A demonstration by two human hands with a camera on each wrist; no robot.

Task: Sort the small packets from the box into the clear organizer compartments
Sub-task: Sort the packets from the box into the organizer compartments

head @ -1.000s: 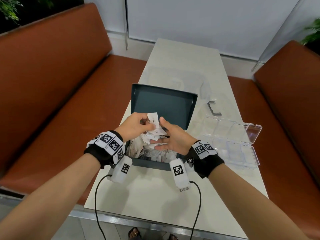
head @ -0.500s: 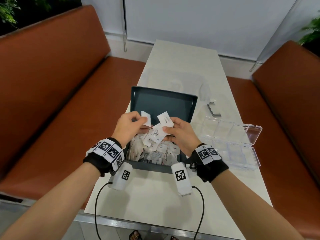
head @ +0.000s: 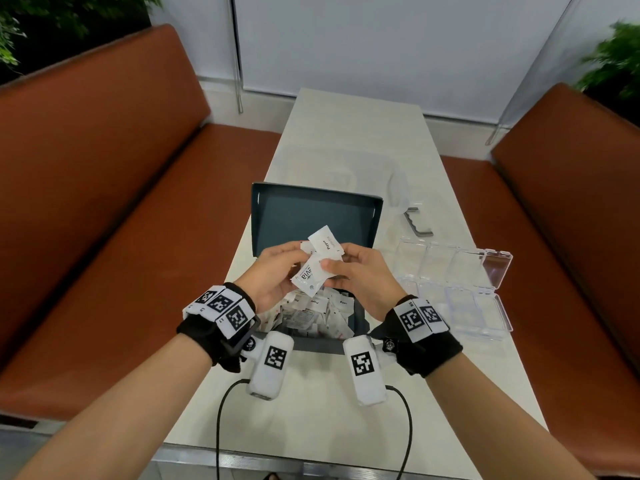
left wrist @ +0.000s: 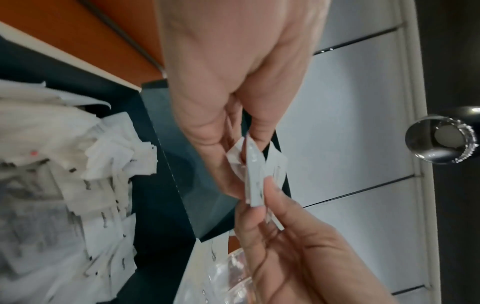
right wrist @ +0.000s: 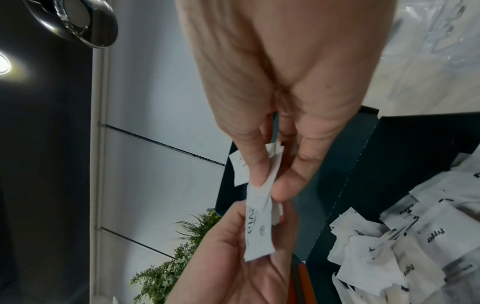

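Packets higher above box

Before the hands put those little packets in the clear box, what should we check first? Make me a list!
1. Packets held firmly: ok. The left hand and right hand both pinch the small white packets above the dark box.
2. Only one kind in hand: not ok. Several packets with different printing are fanned together.
3. Clear organizer open: ok, its lid is folded back.
4. Organizer within reach: ok, probably; it lies just right of the box on the table.
5. Compartments free: cannot tell for sure; the clear plastic looks empty.
6. More packets left in the box: ok, plenty remain.
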